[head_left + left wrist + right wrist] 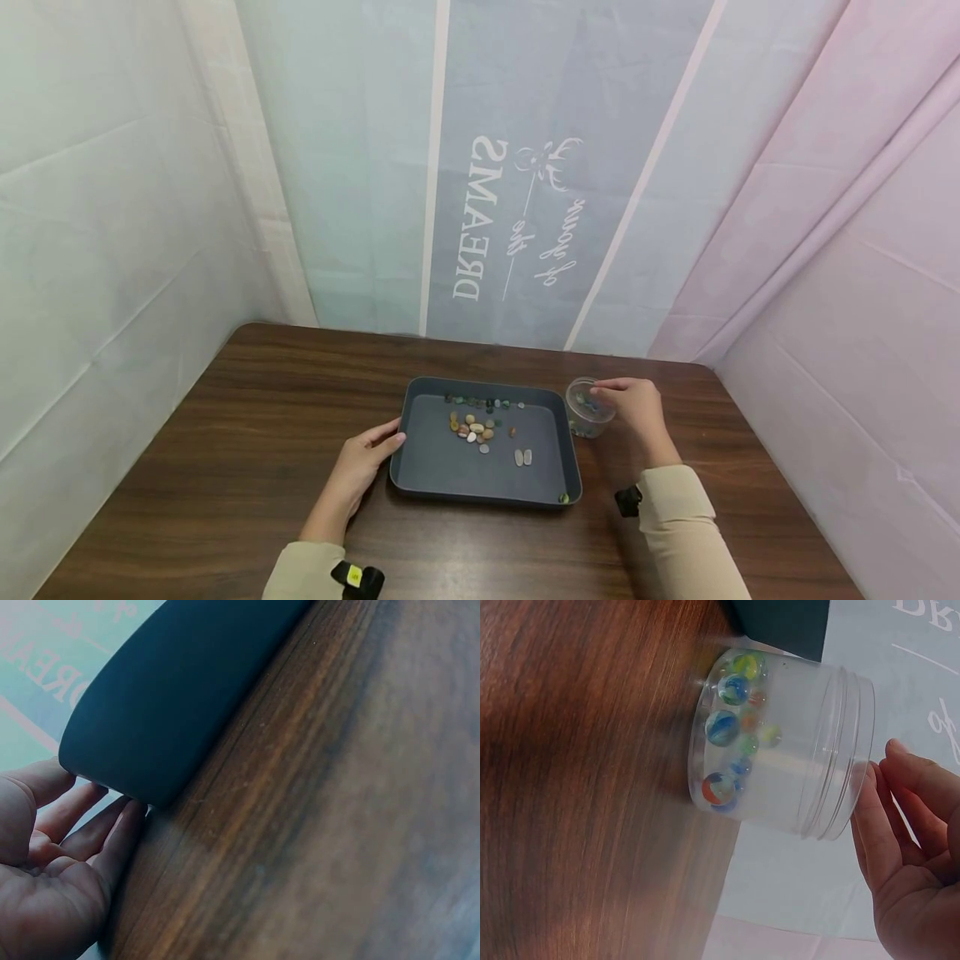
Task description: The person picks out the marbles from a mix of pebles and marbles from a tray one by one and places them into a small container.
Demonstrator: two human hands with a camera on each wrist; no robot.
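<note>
Your left grip [362, 460] pinches the left rim of the gray tray [450, 477], thumb over the edge. Your right grip [633, 406] is at the mouth of the clear jar [799, 772], fingers part-bent; can't tell if anything's held. Marbles [721, 728] lie inside; jar's just right of tray.

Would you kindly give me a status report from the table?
Left hand grips tray. Right hand at mouth of jar, hold unclear. Marbles inside jar. No obstruction visible.
</note>
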